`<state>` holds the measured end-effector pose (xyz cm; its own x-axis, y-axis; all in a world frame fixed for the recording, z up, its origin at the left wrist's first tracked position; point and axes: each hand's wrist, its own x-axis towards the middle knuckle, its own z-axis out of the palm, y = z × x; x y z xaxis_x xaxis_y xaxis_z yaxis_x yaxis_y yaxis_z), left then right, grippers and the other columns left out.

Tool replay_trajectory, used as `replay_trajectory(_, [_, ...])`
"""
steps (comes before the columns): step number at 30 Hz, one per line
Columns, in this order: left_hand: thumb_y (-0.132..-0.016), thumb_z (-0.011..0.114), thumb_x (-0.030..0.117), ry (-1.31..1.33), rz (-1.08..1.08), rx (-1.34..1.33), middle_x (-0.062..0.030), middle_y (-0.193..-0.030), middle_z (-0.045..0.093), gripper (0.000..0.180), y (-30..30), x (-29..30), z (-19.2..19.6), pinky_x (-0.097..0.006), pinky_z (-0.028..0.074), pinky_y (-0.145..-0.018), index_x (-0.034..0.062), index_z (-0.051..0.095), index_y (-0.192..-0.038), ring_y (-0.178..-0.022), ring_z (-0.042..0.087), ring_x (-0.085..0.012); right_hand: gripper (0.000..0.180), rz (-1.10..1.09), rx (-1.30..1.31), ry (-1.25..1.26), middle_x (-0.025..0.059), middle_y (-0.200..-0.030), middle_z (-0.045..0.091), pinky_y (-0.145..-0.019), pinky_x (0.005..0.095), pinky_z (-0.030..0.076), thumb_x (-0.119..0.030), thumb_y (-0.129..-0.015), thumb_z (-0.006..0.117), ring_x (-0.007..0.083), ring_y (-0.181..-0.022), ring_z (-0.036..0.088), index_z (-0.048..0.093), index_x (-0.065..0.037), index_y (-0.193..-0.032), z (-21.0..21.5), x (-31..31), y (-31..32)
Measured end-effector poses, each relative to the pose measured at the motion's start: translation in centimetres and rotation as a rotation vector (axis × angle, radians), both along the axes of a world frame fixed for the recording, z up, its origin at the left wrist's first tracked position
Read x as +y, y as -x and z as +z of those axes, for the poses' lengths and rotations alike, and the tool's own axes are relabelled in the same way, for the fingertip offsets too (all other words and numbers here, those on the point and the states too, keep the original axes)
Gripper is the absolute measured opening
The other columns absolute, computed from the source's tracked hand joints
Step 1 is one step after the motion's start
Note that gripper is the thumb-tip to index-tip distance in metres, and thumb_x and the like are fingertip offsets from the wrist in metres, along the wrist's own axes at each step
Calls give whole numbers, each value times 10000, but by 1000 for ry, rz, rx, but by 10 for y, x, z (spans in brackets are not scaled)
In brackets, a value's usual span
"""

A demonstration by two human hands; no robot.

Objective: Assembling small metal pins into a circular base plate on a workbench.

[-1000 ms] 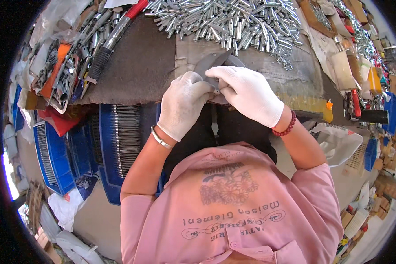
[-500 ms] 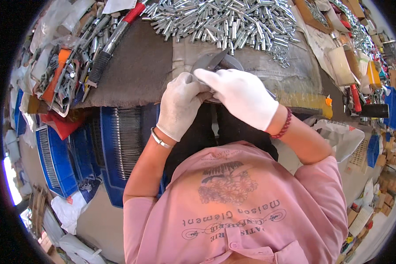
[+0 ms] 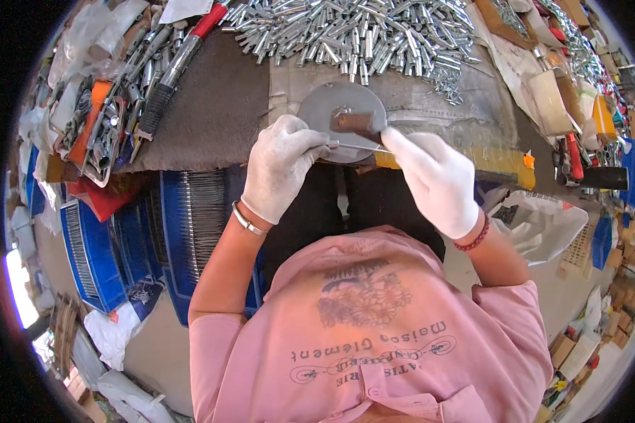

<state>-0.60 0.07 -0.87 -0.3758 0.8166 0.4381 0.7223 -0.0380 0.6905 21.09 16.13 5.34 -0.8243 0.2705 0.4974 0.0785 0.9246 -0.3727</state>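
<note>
My left hand (image 3: 282,169), in a white glove, pinches a thin metal rod (image 3: 363,147) by its thicker, sleeve-like end. The rod points right, and its far end meets the fingers of my right hand (image 3: 436,180). That gloved hand is closed at the rod's tip and a little smeared by motion. Just beyond the rod, a round grey metal disc (image 3: 317,106) rests at the bench's front edge. On the disc sits a brown, rusty-looking block (image 3: 356,123), its right end close to my right fingers.
A heap of short silvery metal tubes (image 3: 360,39) covers the back of the bench. Hand tools, including an orange-handled one (image 3: 94,120), crowd the left. Blue bins (image 3: 180,282) with metal rods stand below left. A clear plastic bag (image 3: 543,222) hangs below right.
My right hand has moved right and down, away from the left hand, uncovering the disc, block and rod. The dark blade-like piece over the disc no longer shows. My left hand has shifted slightly left.
</note>
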Motion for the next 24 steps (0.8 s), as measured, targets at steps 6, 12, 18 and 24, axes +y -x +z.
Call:
replay_trajectory(6, [-782, 773, 19, 58, -28, 210, -136, -892, 660, 188, 5, -3, 15, -476, 560, -755, 70, 757, -963, -847, 679, -377, 501, -5, -193, 77, 99, -845, 611, -621, 429, 555, -58, -951, 646, 322, -713, 670, 673, -223, -1424, -18, 2, -1])
replay_trajectory(12, [-804, 843, 110, 39, 6, 109, -120, -879, 667, 123, -8, -3, 24, -448, 539, -744, 105, 792, -915, -843, 675, -355, 365, -8, -269, 262, 131, -970, 614, -759, 452, 561, -128, -972, 673, 355, -880, 668, 717, -191, -1329, -10, 29, 22])
replay_trajectory(18, [-762, 874, 86, 16, 20, 135, -116, -847, 680, 157, -17, -15, 20, -435, 543, -745, 81, 794, -897, -831, 683, -339, 244, -5, -217, -30, 95, -926, 615, -782, 454, 555, -321, -867, 802, 320, -905, 654, 667, -119, -895, -10, 0, 15])
replay_trajectory(24, [-783, 852, 81, 9, 64, 136, -124, -903, 673, 142, -17, -14, 19, -442, 548, -768, 84, 790, -911, -870, 680, -350, 174, -59, -361, 261, 135, -879, 699, -746, 489, 574, -289, -918, 749, 365, -853, 719, 688, -126, -910, -20, -10, 4])
